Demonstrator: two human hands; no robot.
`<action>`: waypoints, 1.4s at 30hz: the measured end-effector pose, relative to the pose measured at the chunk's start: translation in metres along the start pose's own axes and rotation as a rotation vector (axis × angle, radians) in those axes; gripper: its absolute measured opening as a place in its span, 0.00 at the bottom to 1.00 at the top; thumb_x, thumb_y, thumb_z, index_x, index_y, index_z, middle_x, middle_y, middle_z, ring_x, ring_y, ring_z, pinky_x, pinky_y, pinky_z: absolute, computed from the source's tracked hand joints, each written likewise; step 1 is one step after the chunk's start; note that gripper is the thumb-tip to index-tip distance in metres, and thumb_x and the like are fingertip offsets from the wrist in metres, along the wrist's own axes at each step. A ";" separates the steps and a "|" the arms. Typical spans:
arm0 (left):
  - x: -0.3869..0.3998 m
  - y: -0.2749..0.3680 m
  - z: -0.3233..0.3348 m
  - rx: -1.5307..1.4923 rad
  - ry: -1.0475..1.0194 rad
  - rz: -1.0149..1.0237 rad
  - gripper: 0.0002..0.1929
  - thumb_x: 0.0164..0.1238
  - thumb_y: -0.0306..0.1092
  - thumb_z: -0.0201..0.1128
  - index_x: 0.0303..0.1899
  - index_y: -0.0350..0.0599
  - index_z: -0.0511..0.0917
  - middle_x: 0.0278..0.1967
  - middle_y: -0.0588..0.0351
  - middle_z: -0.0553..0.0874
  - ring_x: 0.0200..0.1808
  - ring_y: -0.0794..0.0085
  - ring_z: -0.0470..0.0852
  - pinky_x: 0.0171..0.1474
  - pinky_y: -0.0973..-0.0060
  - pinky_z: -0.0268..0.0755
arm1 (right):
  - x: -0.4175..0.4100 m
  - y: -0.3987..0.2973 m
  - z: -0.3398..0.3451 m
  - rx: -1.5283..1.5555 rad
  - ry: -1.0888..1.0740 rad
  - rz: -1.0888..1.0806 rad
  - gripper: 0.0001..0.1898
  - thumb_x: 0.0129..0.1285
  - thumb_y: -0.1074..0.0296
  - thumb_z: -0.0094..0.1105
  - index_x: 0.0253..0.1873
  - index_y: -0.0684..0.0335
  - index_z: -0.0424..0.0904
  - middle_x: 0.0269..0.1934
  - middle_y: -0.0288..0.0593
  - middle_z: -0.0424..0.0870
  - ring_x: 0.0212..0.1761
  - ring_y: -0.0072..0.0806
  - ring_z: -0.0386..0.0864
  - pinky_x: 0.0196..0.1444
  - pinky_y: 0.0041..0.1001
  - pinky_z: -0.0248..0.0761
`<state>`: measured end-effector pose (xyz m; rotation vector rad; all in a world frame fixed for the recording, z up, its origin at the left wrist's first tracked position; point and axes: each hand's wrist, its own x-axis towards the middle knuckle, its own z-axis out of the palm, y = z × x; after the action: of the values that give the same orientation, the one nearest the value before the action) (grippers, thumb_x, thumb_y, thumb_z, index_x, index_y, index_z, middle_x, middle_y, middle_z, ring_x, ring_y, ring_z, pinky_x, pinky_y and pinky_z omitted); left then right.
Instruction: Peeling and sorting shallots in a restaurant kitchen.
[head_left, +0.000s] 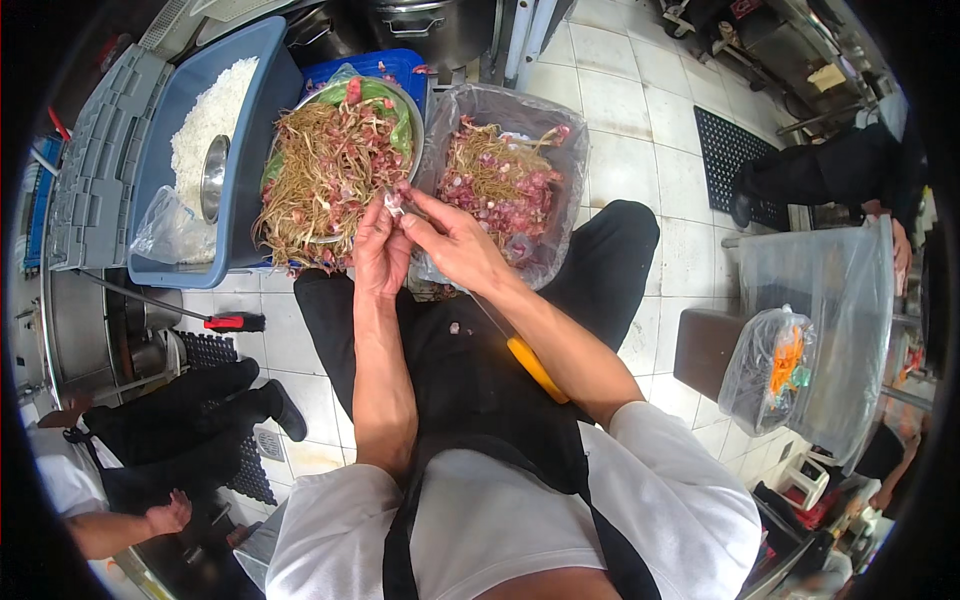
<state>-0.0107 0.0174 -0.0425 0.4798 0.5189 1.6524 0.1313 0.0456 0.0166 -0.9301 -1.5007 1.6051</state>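
Observation:
My left hand (381, 251) pinches a small pale pink bulb (393, 202), probably a shallot or garlic, at the near edge of a round metal bowl (417, 124). That bowl is heaped with dried roots, stems and reddish skins (334, 165) over green leaves. The fingertips of my right hand (457, 244) meet the bulb from the other side. On my black apron lies a knife with a yellow handle (536, 369), its blade running under my right forearm. Right of the bowl, a container lined with clear plastic (574, 150) holds more roots and reddish peelings.
A blue-grey tub (281, 90) with white rice and a metal bowl (215, 176) stands at the left, beside folded grey crates (105, 150). A co-worker (150, 442) is at the lower left, another (832, 161) at the right near a plastic-covered cart (847, 300). Metal pots (427, 30) stand ahead.

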 end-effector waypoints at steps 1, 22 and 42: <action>0.000 0.000 -0.002 -0.008 -0.026 0.012 0.24 0.70 0.30 0.61 0.65 0.34 0.67 0.58 0.50 0.78 0.61 0.65 0.77 0.67 0.69 0.68 | 0.001 0.000 0.001 -0.066 0.032 -0.022 0.24 0.70 0.61 0.55 0.66 0.69 0.70 0.55 0.53 0.83 0.55 0.29 0.80 0.57 0.26 0.70; 0.007 0.000 0.026 0.341 0.257 0.015 0.20 0.67 0.26 0.65 0.59 0.34 0.72 0.48 0.52 0.84 0.49 0.70 0.84 0.50 0.73 0.78 | 0.009 -0.015 -0.040 0.557 -0.030 0.458 0.23 0.73 0.57 0.55 0.66 0.60 0.68 0.25 0.30 0.68 0.17 0.15 0.60 0.18 0.19 0.52; 0.024 -0.021 0.053 0.424 0.093 -0.041 0.16 0.68 0.30 0.65 0.52 0.31 0.74 0.42 0.52 0.83 0.41 0.71 0.83 0.44 0.76 0.77 | -0.036 -0.028 -0.038 -0.156 0.131 -0.008 0.30 0.76 0.53 0.47 0.75 0.61 0.57 0.55 0.44 0.80 0.52 0.24 0.76 0.54 0.24 0.70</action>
<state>0.0339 0.0475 -0.0111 0.6983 0.9510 1.5306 0.1829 0.0326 0.0430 -1.0923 -1.5515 1.4082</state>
